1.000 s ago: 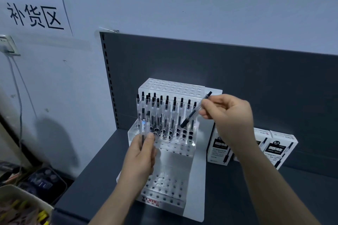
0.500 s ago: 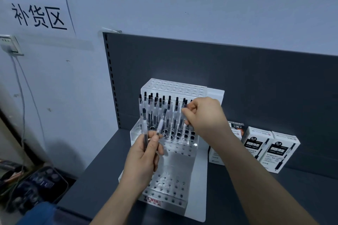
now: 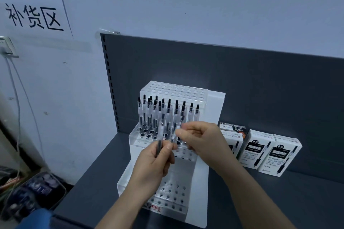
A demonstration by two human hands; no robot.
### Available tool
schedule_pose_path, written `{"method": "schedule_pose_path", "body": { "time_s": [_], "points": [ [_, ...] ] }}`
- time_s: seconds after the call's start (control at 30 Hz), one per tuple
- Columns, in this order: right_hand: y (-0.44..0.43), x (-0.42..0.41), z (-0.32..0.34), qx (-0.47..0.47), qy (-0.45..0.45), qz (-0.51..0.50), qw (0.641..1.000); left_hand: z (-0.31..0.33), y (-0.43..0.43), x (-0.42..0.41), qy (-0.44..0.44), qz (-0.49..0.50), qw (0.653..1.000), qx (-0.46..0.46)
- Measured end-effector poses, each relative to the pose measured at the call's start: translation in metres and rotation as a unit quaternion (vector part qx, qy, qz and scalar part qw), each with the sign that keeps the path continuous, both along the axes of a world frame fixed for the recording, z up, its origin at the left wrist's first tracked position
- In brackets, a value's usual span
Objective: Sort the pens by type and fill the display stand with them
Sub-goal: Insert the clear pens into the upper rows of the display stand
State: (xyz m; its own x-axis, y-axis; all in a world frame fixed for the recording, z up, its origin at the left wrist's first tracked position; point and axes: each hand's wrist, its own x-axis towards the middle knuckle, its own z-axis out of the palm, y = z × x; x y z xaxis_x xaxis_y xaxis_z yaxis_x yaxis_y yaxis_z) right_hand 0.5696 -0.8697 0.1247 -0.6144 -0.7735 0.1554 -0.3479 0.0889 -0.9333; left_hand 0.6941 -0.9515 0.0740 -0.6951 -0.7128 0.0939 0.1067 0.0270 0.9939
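- The tilted pen (image 3: 179, 126) sits between the two hands, just above the left thumb. The right hand (image 3: 202, 141) pinches its barrel between thumb and forefinger. The left hand (image 3: 154, 165) grips its lower end together with an upright pen (image 3: 161, 127).
- A second ago the right hand carried a different pen, slanted above the right end of the row. Half a second ago it was pushing that one down among the standing pens (image 3: 167, 113). It has since come back and taken hold of the next one.
- I judge that one more hole on the middle tier is filled and the cycle repeats. The left hand's supply looks down to about two.
- Beyond the fingertips, the display stand (image 3: 216, 102) shows top and bottom tiers not yet filled.
- Right of the right wrist, pen boxes (image 3: 256, 148) stand on the shelf (image 3: 297, 201).
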Motion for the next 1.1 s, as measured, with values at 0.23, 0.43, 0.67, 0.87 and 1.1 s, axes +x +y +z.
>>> {"method": "schedule_pose_path", "body": {
  "time_s": [0.23, 0.43, 0.67, 0.87, 1.1],
  "points": [
    [0.017, -0.02, 0.012, -0.063, -0.028, -0.011, 0.998, -0.001, -0.005, 0.001, -0.029, 0.008, 0.999, -0.032],
    [0.022, -0.04, 0.029, -0.032, 0.176, -0.118, 0.977, 0.0, -0.013, 0.005, -0.022, 0.045, 0.998, -0.027],
    [-0.005, -0.031, 0.024, 0.13, 0.315, -0.073, 0.937, 0.001, -0.011, 0.002, 0.022, 0.015, 1.0, -0.008],
    [-0.015, -0.031, 0.028, 0.186, 0.338, -0.065, 0.92, -0.004, -0.012, -0.001, 0.031, 0.017, 0.999, -0.014],
    [-0.026, -0.027, 0.027, 0.216, 0.349, -0.078, 0.908, -0.001, -0.008, -0.004, 0.045, 0.012, 0.998, 0.033]
  ]
}}
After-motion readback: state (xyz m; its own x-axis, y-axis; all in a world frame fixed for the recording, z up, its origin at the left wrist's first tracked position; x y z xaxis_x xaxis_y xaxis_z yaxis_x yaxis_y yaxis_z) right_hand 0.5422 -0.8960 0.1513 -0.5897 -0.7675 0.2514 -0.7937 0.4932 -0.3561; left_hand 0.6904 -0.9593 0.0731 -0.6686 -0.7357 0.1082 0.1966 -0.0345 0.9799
